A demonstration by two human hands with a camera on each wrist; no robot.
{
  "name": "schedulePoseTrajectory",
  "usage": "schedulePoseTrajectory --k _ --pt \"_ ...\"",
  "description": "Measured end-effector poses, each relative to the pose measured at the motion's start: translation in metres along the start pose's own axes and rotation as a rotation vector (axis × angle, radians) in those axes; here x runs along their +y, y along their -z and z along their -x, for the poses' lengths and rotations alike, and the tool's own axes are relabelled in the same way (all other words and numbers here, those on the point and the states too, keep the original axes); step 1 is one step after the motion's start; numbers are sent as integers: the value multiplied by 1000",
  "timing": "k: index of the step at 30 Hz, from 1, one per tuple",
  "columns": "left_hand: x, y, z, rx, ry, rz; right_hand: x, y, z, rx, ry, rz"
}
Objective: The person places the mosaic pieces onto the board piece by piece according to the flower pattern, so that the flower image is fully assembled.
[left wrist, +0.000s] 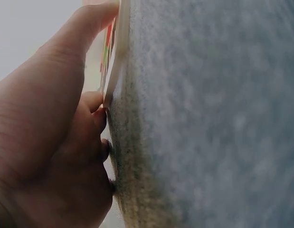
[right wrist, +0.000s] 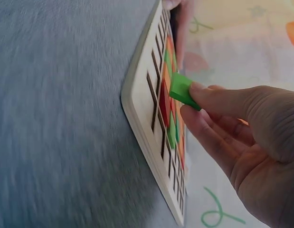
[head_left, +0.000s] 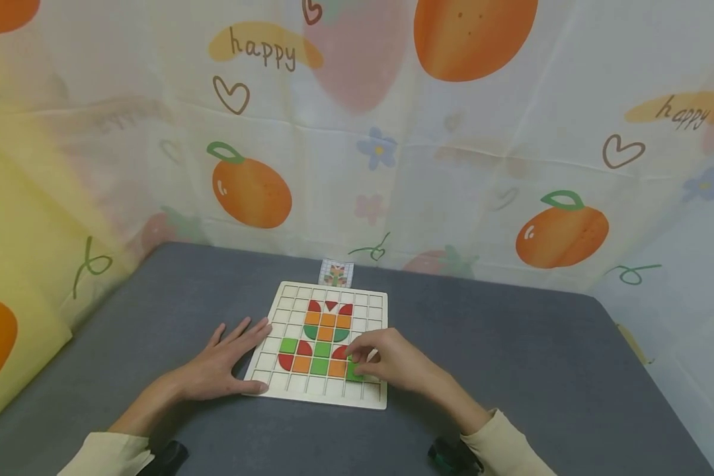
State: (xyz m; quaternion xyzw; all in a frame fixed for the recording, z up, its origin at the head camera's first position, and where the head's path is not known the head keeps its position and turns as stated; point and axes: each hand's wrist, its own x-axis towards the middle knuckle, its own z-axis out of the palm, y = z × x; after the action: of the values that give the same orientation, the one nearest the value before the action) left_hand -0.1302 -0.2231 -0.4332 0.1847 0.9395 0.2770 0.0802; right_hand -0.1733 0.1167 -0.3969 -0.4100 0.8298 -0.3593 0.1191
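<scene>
A pale grid board point(head_left: 285, 385) lies on the table, bearing red, orange and green tiles in a flower-like pattern. My left hand point(head_left: 217, 365) has its fingers spread at the board's left side, with thumb and fingertips touching the edge; the left wrist view shows the thumb point(left wrist: 71, 38) against that edge. Over the lower right of the pattern, my right hand point(head_left: 395, 360) pinches a green square tile point(right wrist: 181, 89) between thumb and fingers. In the right wrist view the tile is tilted and appears held just off the board. The fingers partly cover a red tile point(head_left: 339, 353).
Behind the board's far edge lies a small pattern card point(head_left: 336, 274) with a similar flower picture. A dark grey cloth point(head_left: 512, 370) covers the table. A fruit-printed curtain point(head_left: 452, 198) hangs along the back. Dark wrist devices sit near both sleeves.
</scene>
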Motion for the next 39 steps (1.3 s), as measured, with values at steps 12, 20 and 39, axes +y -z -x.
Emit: schedulePoseTrajectory --k 12,20,39 --pt "0 0 0 -1 -5 -5 -18 -25 -26 5 28 -17" --pt "-1 0 -1 -11 6 -24 -23 -38 -37 -25 2 35" --pt "-1 0 -1 0 -2 -18 -28 -52 -34 60 -30 159"
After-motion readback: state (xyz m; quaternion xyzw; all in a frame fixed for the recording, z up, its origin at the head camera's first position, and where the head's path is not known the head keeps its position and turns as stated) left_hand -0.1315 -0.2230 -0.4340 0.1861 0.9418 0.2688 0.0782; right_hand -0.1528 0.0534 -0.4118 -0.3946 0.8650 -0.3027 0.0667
